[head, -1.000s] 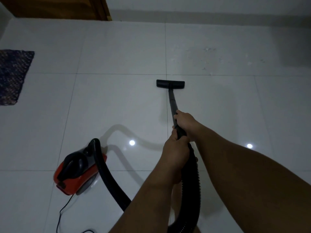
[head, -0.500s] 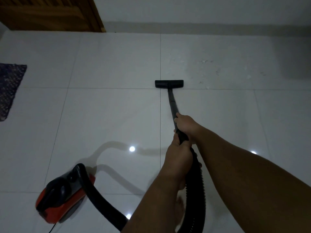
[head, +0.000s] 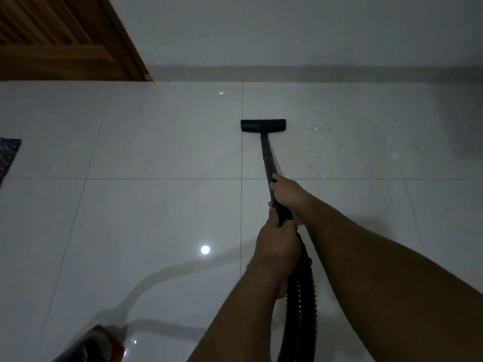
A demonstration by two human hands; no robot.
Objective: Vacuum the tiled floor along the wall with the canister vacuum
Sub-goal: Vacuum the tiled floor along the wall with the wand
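Both hands on the wand (head: 268, 158) here: my right hand (head: 288, 195) wraps it further down toward the floor, my left hand (head: 278, 246) curls tight around the grip where the ribbed hose (head: 300, 304) joins. The floor head (head: 263, 125) sits flat on the tiled floor (head: 156, 210), straddling a grout line, short of the wall (head: 287, 35) and its skirting. I'd say I'm mid-stroke, working toward the wall edge. Pale crumbs and dust (head: 321, 131) lie just right of the head, not yet picked up, so the next move looks like a sideways shift right, keeping the head flat. The red canister (head: 99, 346) sits low at my left, blurred. A wooden door (head: 65, 40) stands far left, a dark mat (head: 7, 155) near it.
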